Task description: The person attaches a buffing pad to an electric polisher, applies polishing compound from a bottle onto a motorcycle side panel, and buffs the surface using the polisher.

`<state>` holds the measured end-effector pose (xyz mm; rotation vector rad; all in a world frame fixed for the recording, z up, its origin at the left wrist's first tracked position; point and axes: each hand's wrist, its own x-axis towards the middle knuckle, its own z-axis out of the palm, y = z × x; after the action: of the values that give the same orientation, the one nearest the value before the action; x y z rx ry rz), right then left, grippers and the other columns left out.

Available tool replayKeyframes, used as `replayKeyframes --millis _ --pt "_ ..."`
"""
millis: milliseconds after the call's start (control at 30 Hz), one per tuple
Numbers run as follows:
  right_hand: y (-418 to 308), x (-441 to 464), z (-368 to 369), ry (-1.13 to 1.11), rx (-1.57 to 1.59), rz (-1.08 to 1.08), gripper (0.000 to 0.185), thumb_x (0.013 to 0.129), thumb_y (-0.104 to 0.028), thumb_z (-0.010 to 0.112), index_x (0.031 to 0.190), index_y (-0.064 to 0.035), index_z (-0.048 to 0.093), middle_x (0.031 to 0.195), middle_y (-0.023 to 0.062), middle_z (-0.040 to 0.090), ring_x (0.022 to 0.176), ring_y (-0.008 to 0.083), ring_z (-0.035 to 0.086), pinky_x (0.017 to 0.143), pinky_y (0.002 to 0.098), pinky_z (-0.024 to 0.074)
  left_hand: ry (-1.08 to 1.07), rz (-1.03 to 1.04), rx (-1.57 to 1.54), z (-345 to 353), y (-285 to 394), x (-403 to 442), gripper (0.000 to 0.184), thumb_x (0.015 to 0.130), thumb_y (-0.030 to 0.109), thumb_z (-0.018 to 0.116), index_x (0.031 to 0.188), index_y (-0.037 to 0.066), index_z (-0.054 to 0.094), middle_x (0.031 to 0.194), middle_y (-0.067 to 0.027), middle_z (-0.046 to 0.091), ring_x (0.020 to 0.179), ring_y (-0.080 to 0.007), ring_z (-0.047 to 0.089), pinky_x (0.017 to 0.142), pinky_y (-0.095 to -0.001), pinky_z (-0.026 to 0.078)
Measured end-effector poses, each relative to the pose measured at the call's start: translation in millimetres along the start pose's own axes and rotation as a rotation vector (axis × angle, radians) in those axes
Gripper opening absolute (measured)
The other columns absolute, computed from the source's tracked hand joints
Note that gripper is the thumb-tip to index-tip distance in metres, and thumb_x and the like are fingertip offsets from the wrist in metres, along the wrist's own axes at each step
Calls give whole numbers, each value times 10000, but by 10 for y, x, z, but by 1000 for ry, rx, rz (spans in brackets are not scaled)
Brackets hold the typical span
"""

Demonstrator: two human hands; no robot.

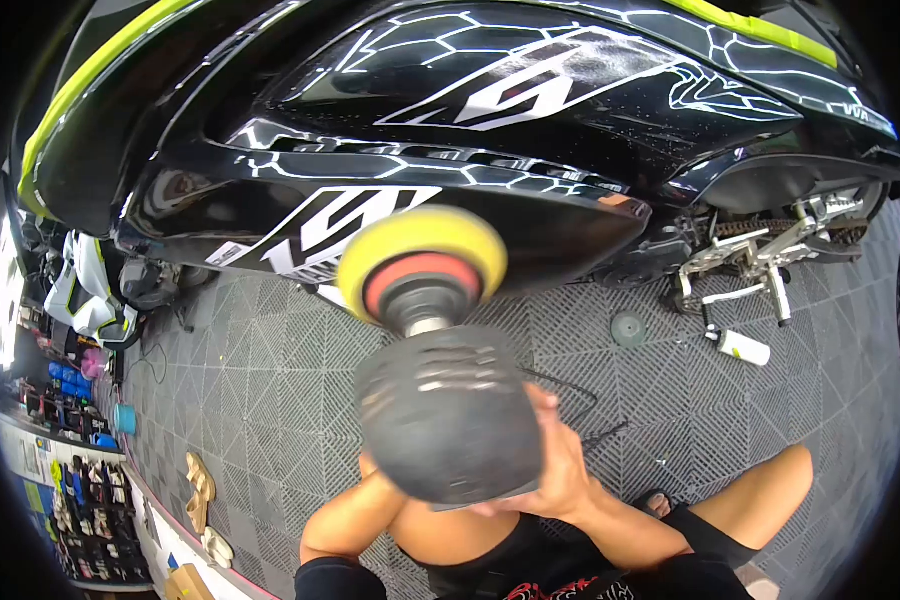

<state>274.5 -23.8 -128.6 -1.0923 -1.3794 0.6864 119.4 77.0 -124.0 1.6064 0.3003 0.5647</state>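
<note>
Gripping the polisher [450, 415] at its right side, the right hand [562, 468] has its fingers curled partway around the casing; the left hand [369, 466] is mostly hidden behind the tool, so its finger closure cannot be told. The blurred yellow pad [450, 235] overlaps the lower edge of the glossy black fairing [530, 225], contact being indiscernible, above a grey patterned floor [270, 350].

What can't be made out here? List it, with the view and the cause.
All in the head view:
- Left fingers: hidden behind the polisher.
- Right hand's palm: also behind it.
- Yellow pad's texture: blurred.
- Motorcycle's top: cut off by the upper edge.
- Bottle's label: too small.
</note>
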Motion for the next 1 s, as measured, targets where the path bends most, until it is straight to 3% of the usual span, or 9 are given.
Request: replayKeyframes --millis 267,367,467,500,600,733,867,933,1000 --pt "670 -128 218 189 5 -258 803 698 -388 798 1279 45 453 1107 227 617 1004 369 637 801 403 545 -167 89 110 -262 -364 12 932 571 257 878 1331 -20 415 1273 -159 535 1164 -274 531 1008 -405 400" --pt "992 -332 178 173 -123 -151 666 739 -284 779 1227 66 491 1037 200 657 925 316 671 800 383 548 -232 104 142 -205 -463 145 927 567 266 878 1324 -19 424 1270 -162 538 1162 -282 534 1007 -409 402" --pt "1164 -321 268 111 151 -51 616 733 -218 769 1195 91 501 1048 204 653 896 310 679 786 371 556 -256 119 155 -205 -508 220 922 563 275 877 1317 -19 434 1268 -166 541 1160 -291 537 1006 -414 404" --pt "1098 -141 125 98 -377 -501 659 701 -199 785 1201 105 481 1088 206 638 929 333 670 793 374 555 -254 126 151 -229 -523 206 921 562 278 877 1315 -19 437 1267 -167 542 1159 -294 538 1006 -415 404" --pt "713 33 292 254 -119 -260 739 667 -255 812 1226 84 468 1151 218 614 974 363 652 828 393 544 -216 151 117 -383 -601 96 916 558 287 876 1308 -19 446 1264 -170 545 1157 -303 541 1005 -419 406" --pt "619 143 323 119 -178 -285 884 510 -395 887 1147 73 490 1069 278 588 938 416 631 789 429 536 -157 180 83 -551 -672 -32 910 554 298 875 1298 -18 459 1261 -175 549 1154 -315 545 1004 -425 408" --pt "701 81 345 111 -121 -257 830 538 -407 880 1111 64 507 1001 250 596 878 399 637 755 423 537 -104 203 68 -604 -733 -107 905 549 310 874 1289 -18 471 1257 -180 553 1151 -326 548 1003 -431 410" --pt "712 -8 336 105 -83 -147 585 727 -278 735 1131 88 520 1059 234 620 888 363 658 763 402 544 -90 225 66 -624 -790 -96 902 546 316 874 1285 -18 477 1255 -182 555 1149 -332 550 1002 -433 412" --pt "749 -51 314 125 -123 -166 616 741 -298 730 1149 104 501 1064 231 624 873 358 666 751 395 549 -79 242 74 -577 -873 -69 900 544 322 873 1280 -18 484 1254 -184 557 1148 -338 552 1002 -436 413"
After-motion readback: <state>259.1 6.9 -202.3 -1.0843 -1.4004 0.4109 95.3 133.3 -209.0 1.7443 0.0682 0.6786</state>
